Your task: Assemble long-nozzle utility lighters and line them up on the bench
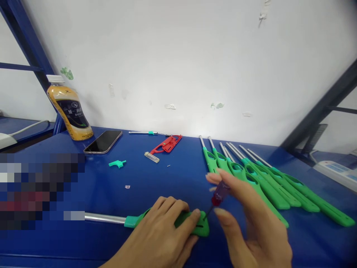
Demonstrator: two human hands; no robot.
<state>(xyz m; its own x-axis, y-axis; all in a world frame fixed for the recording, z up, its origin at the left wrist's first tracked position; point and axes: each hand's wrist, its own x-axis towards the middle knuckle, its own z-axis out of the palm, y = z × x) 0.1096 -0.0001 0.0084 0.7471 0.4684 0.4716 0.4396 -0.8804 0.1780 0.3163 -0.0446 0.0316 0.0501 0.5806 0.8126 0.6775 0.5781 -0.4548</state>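
My left hand [164,227] lies over the green handle of a long lighter [134,220], fingers curled on it, pressing it to the blue table [156,178]. Its metal tube points left. My right hand [248,212] pinches a small screwdriver with a red handle [220,193]; the thin tip touches the end of the green handle. Just right of my hands, several finished green lighters [267,182] lie side by side with their tubes pointing away.
An orange drink bottle [69,109] and a phone [103,141] sit at the back left. A red lighter shell [164,146], a loose tube with a green collar [145,132], a green trigger piece [117,163] and tiny parts lie mid-table. Blue rack posts stand at both sides.
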